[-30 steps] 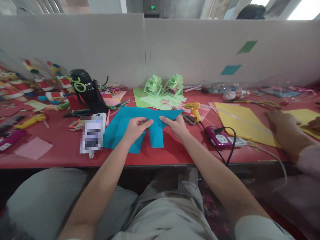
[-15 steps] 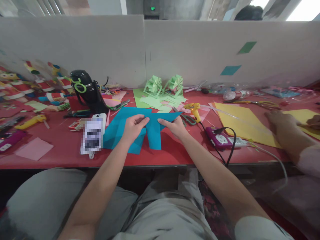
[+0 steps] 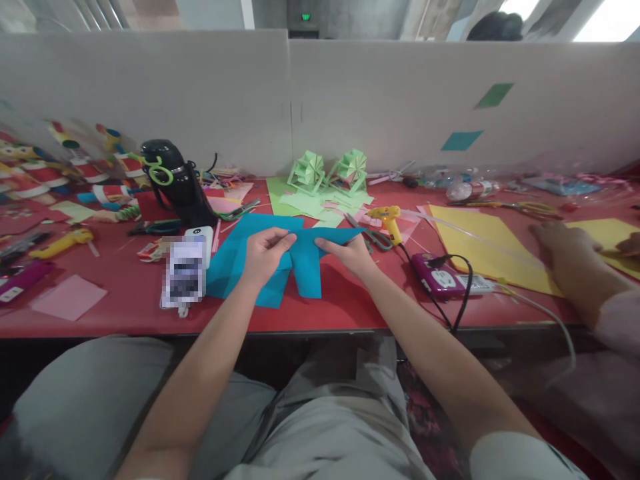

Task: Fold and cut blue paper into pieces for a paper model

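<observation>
Holds blue paper [image 3: 305,267] pinched in both hands, low over red tabletop [image 3: 350,307], front centre. Keeps left hand [image 3: 264,255] in a closed grip on paper's upper fold, thumb against fingertips. Keeps right hand [image 3: 350,253] in a closed grip on same fold, just to the right. Brings hands closer together than a second ago, with left one shifted slightly up and left, smaller gap between thumbs, narrower hanging flap. Reads as a fold being tightened at paper's middle, with no flat crease yet.

Long axis of paper left to right, along tabletop edge. Pointed tip toward right, at scissors [image 3: 373,237] and yellow glue gun [image 3: 387,217]. Short flap pointing down toward body. More blue lying flat under left hand, beside blurred card [image 3: 184,273]; cannot tell if same sheet.

Nearby: purple power strip [image 3: 439,277], black bottle [image 3: 175,180], green paper fans [image 3: 330,172]. Far right: another person's hand [image 3: 563,243] on yellow sheet [image 3: 480,243], well apart.
</observation>
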Demonstrator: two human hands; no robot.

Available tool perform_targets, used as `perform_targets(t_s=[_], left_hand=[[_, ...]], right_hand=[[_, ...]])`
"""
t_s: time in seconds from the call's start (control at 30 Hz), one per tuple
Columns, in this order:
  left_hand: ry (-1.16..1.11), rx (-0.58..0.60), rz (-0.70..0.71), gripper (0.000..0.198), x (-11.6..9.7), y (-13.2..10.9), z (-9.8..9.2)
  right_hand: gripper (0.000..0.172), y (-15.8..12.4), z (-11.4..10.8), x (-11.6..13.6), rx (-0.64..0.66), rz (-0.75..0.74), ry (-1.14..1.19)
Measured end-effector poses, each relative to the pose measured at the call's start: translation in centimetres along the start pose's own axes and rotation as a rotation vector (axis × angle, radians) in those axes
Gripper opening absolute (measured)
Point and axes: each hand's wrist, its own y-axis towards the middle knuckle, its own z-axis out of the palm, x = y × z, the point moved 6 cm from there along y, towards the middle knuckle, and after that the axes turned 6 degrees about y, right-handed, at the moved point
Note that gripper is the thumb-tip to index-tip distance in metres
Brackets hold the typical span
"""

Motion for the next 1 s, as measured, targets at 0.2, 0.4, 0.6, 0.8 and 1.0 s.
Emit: perform_targets(t_s=[0.2,0.4,0.6,0.8,1.0], left_hand=[[0.065,-0.005,0.098,0.022,-1.3,-0.3,0.1],[0.069,0.021,0.125,0.017,-2.1,-0.6,0.0],[0.025,0.03,0.132,0.013,-2.1,-0.6,0.0],[0.046,0.035,0.152,0.013,-2.3,-0.7,0.0],[0.069,-0.031,0.096,0.021,-2.1,-0.7,-0.2]], right_hand=[[0.026,-0.1,-0.1,0.6,-0.031,-0.044,-0.018],[0.024,-0.4,-0.1,1.2,-0.033,-0.045,-0.044],[0.021,-0.5,0.1,1.7,-0.006,-0.061,-0.069],[0.018,-0.5,0.0,1.4,-0.001,-0.057,-0.052],[0.023,-0.4,0.0,1.1,-0.005,-0.046,-0.024]])
